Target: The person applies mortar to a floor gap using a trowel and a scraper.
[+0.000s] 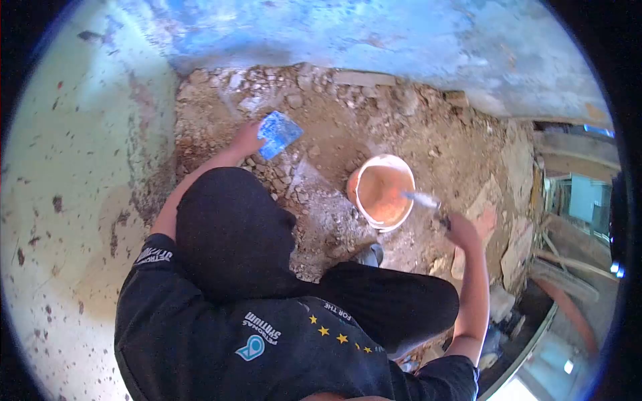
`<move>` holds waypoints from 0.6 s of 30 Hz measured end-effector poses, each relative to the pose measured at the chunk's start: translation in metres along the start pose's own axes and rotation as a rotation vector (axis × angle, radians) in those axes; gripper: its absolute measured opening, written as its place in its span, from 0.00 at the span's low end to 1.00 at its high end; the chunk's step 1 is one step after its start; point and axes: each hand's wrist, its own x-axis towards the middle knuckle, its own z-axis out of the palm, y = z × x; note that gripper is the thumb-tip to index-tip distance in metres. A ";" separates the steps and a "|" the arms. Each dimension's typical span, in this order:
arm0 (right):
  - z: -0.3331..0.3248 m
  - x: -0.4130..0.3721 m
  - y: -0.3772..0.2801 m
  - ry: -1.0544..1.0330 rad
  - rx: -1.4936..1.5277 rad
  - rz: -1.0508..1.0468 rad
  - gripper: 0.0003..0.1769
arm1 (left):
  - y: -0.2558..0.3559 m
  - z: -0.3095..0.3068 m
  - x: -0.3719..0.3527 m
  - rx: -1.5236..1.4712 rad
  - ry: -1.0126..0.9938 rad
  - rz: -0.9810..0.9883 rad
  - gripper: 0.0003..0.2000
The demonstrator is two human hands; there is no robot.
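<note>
My left hand (249,139) is closed on the edge of a flat, blue-stained square plate (279,135) above the rubble. In my right hand (465,230) is the dark handle of a trowel (422,199); its pale, motion-blurred blade reaches over the rim of an orange-white bucket (409,175). Orange-brown material (382,190) shows inside the bucket, which stands on the ground between my two hands. The fingers of my right hand are partly smeared.
Broken stones and dirt (321,140) cover the ground below a blue wall (374,40). A stained pale green wall (80,167) rises at left. My black-clad knees (234,227) are close by. Boards and debris (568,254) lie at right.
</note>
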 end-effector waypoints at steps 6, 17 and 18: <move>-0.050 -0.021 -0.045 0.095 0.044 -0.122 0.16 | -0.001 0.023 -0.004 -0.003 0.089 -0.005 0.30; 0.140 0.137 0.022 0.275 0.686 0.186 0.27 | 0.189 -0.164 0.019 0.215 -0.525 0.430 0.25; 0.156 0.134 0.015 0.284 0.856 0.154 0.27 | 0.211 -0.183 0.014 0.167 -0.557 0.401 0.26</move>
